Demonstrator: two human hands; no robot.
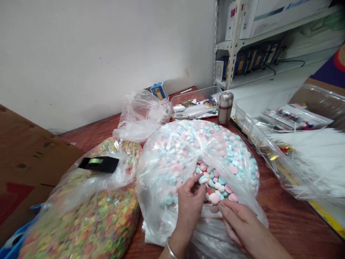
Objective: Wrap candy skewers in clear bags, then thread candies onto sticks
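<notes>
A big clear plastic bag of pastel candies [185,151], pink, blue and white, lies on the wooden table [291,219] before me. Its mouth gapes at the near side, and loose candies [218,183] show there. My left hand [190,203], with a bangle on the wrist, reaches into the opening with fingers pinched on a candy. My right hand [238,225] rests at the lower edge of the opening, fingers together against the plastic, thumb by a pink candy.
A second bag of colourful ring cereal [88,212] lies left, with a black tape dispenser [99,164] on top. An empty crumpled bag [141,115], a clear tray [194,104], a metal flask [225,108], a cardboard box [24,162] and a plastic-wrapped bin [291,144] surround them.
</notes>
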